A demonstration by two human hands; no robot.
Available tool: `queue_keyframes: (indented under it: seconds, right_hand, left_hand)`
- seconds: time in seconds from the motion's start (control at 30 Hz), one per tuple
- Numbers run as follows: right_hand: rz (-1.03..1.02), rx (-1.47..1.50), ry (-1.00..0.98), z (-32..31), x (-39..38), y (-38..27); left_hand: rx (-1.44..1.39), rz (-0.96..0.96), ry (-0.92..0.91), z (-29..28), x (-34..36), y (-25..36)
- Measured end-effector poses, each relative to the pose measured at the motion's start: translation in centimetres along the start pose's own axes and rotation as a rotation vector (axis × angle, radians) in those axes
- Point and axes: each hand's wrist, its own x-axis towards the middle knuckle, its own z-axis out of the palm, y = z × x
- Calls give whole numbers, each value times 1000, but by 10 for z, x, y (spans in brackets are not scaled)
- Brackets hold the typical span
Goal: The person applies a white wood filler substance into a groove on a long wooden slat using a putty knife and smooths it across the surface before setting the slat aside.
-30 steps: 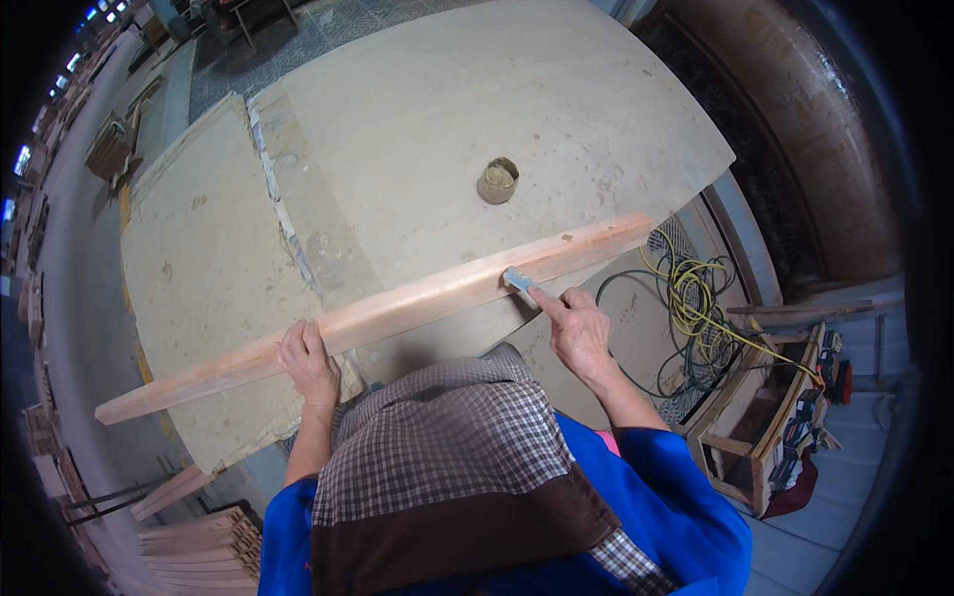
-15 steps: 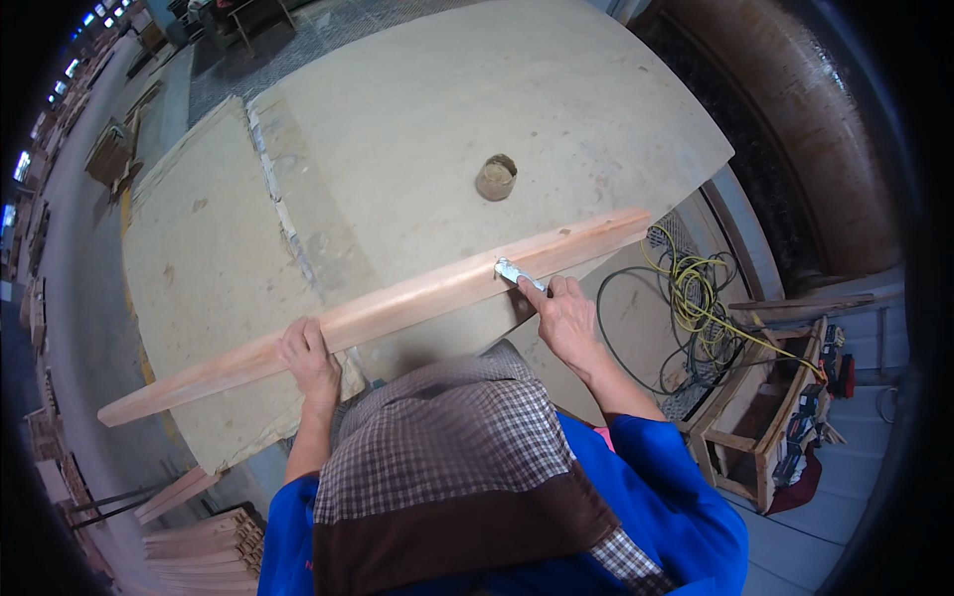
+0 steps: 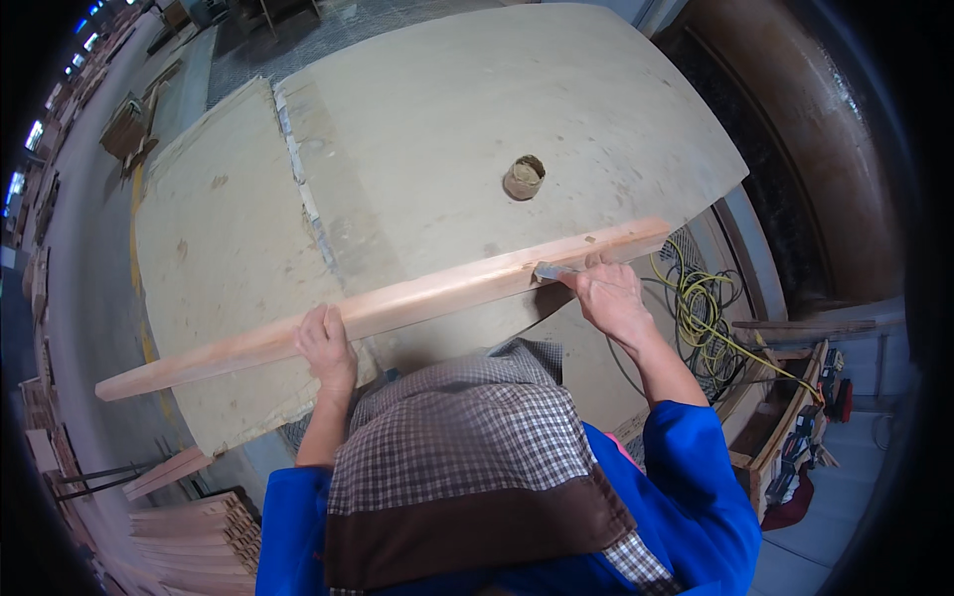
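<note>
A long, pale reddish wooden beam (image 3: 427,295) lies slantwise over the near part of the worktable, its left end sticking out past the table edge. My left hand (image 3: 327,348) is closed round its near edge, left of the middle. In my right hand (image 3: 613,298) is a putty knife (image 3: 553,270), its blade against the beam's face right of the middle; the fingers hide most of the handle. A small patch of filler shows by the blade, and another mark lies nearer the right end. Beyond the beam stands a small brown cup (image 3: 524,179) with a rough rim.
The pale, stained worktable (image 3: 427,139) has a chipped seam on its left. Yellow and dark cables (image 3: 701,308) lie coiled at the right, near a wooden rack (image 3: 785,417) with tools. Stacked wooden strips (image 3: 194,541) sit at the lower left.
My right hand has moved the putty knife rightward along the beam, and the blade now lies flatter. My left hand still grips the beam. The whole view has shifted slightly.
</note>
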Motion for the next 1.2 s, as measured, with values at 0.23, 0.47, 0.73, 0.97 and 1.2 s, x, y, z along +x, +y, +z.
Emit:
queue_keyframes:
  seconds: [0.23, 0.47, 0.73, 0.97, 1.2]
  right_hand:
    - [-51, 260, 259, 52, -8, -39]
    - [63, 142, 139, 48, -11, -54]
    - [44, 63, 193, 38, -4, -58]
    - [103, 307, 372, 75, -21, -61]
    - [145, 153, 379, 131, -4, -87]
  left_hand:
    - [-39, 7, -43, -2, 4, -2]
    - [-22, 0, -63, -3, 3, -5]
    - [-53, 31, -65, -6, 10, -4]
    - [-126, 46, -126, -18, 22, -2]
    - [-125, 81, -137, -22, 30, -4]
